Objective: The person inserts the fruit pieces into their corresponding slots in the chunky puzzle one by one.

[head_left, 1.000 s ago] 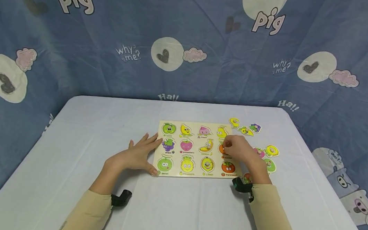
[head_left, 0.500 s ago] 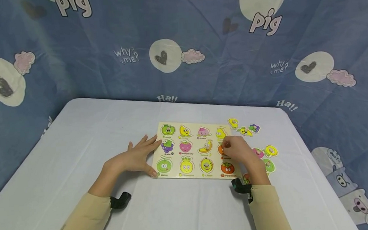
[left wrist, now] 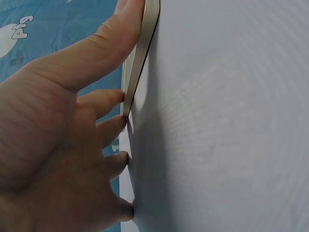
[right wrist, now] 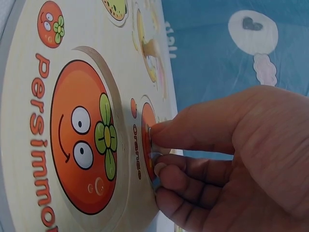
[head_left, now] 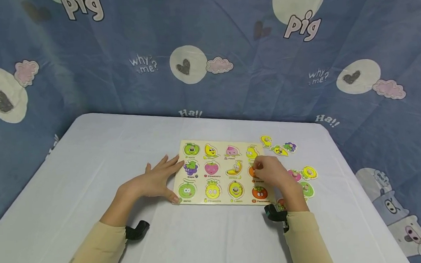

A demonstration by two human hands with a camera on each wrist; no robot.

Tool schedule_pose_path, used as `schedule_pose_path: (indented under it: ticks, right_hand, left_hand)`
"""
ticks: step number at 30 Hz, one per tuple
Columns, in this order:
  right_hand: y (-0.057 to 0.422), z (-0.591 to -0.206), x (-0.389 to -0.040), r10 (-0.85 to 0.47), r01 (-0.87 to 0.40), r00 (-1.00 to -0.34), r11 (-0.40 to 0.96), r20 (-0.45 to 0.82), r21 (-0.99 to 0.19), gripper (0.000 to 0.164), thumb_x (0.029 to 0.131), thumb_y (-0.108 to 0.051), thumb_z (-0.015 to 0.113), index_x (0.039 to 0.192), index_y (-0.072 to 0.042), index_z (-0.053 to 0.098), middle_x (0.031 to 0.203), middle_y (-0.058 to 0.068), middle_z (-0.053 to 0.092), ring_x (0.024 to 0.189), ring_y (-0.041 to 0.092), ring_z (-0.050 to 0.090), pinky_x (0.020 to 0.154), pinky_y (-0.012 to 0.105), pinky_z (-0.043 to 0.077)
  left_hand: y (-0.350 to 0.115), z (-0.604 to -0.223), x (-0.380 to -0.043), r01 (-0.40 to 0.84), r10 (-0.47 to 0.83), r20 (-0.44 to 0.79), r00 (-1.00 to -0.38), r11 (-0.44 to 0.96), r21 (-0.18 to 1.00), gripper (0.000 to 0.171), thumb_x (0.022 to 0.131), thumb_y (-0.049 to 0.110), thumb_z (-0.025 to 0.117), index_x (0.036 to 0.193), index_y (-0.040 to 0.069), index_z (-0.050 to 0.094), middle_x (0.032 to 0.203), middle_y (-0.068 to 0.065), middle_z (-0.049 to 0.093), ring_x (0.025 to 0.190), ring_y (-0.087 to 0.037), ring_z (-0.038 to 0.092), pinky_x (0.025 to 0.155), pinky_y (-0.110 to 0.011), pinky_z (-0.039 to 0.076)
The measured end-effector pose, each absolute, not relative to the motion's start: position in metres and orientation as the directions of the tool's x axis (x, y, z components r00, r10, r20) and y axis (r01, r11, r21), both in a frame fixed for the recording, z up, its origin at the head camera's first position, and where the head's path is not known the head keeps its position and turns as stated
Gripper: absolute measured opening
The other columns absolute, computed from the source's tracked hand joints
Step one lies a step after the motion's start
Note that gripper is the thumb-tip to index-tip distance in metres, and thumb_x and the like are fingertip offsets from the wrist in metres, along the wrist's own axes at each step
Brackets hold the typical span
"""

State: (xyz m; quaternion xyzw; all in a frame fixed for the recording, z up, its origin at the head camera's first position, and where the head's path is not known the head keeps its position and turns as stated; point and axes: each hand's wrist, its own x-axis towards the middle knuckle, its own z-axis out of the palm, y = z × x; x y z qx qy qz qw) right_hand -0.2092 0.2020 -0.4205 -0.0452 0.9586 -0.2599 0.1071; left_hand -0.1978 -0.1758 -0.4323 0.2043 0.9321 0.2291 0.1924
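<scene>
A wooden fruit puzzle board (head_left: pixel 198 181) lies on the white table, printed with rows of smiling fruits. At its left edge my left hand (head_left: pixel 147 185) spreads its fingers. The thumb (left wrist: pixel 108 41) presses near the front corner in the left wrist view, with two fingertips at the far part of the edge. My right hand (head_left: pixel 275 172) pinches the orange puzzle piece (right wrist: pixel 147 116) between thumb and fingers, at the board's orange spot; the fingertips hide its knob. Closer to the right wrist camera is the persimmon recess (right wrist: pixel 79 140). Knobbed banana (head_left: pixel 235 168) and lemon (head_left: pixel 236 189) pieces sit in the board.
Right of the board lie several loose fruit pieces, among them a grape piece (head_left: pixel 290 146), a pineapple piece (head_left: pixel 309 172) and a green one (head_left: pixel 307 189). The right forearm partly covers a red piece (head_left: pixel 281 204). A blue patterned cloth (head_left: pixel 208 92) hangs behind the table.
The head view has shifted slightly. Both hands keep their places on the board, and the right hand still pinches at the orange.
</scene>
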Motion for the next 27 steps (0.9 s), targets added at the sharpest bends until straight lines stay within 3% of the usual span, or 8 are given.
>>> schedule_pose_path:
  ticks: [19, 27]
  right_hand:
    - [0.212, -0.412, -0.206, -0.143, -0.032, -0.968, 0.886, -0.206, -0.463, 0.010, 0.091, -0.017, 0.067, 0.097, -0.010, 0.069, 0.097, 0.009, 0.067, 0.085, 0.023, 0.057, 0.073, 0.033, 0.048]
    - [0.229, -0.406, -0.206, -0.089, 0.016, -0.974, 0.889, -0.207, -0.457, 0.022, 0.091, -0.019, 0.064, 0.109, -0.007, 0.068, 0.105, 0.014, 0.065, 0.090, 0.027, 0.057, 0.072, 0.034, 0.049]
  left_hand:
    - [-0.176, -0.433, -0.197, 0.298, 0.469, -0.261, -0.844, 0.814, 0.499, 0.127, 0.056, 0.060, 0.088, 0.159, 0.018, 0.026, 0.169, -0.008, 0.010, 0.155, -0.043, -0.001, 0.108, -0.082, -0.002]
    - [-0.177, -0.433, -0.197, 0.297, 0.471, -0.261, -0.842, 0.811, 0.504, 0.128, 0.056, 0.059, 0.089, 0.159, 0.018, 0.026, 0.169, -0.008, 0.009, 0.155, -0.042, -0.002, 0.108, -0.082, -0.003]
